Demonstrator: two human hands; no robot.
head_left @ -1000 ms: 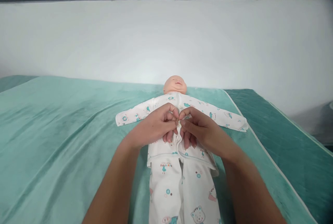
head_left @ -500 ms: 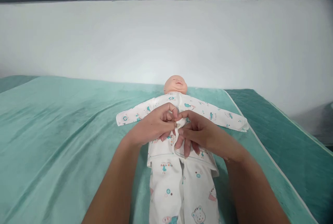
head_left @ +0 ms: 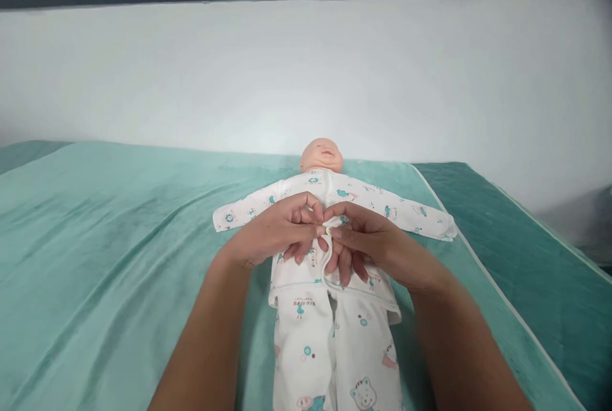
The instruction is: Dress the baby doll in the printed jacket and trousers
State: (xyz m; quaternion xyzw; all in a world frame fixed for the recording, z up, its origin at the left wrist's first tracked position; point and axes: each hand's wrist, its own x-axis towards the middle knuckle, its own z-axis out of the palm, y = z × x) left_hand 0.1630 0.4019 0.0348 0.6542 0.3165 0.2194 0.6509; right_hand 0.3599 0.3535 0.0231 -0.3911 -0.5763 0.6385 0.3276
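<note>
Both hands shifted slightly up the doll's chest since the earlier frame; right-hand lower fingers now spread less over the hem.

Near edge: white printed baby trousers [head_left: 335,353] on the doll's legs, lying flat on the teal blanket [head_left: 119,258]. Both forearms come in from the bottom of the frame and converge over the torso.

Left hand [head_left: 277,232] rests on the doll's left-of-centre chest, fingers curled, thumb and index tip pinched on the front edge of the white printed baby shirt [head_left: 377,207]. Right hand [head_left: 368,242] mirrors it, thumb and index pinched on the opposite front edge; remaining fingers [head_left: 342,267] lie extended down on the fabric. Fingertips of the two hands meet at a small pale snap button [head_left: 327,227] at mid-chest, on the shirt's centre placket. Cannot tell whether the snap is closed.

Shirt sleeves are spread out flat to both sides. Baby doll [head_left: 322,155] lies on its back, head pointing away, near the blanket's far right edge. Darker green mattress [head_left: 526,252] shows right of the blanket. White wall [head_left: 306,73] behind.
</note>
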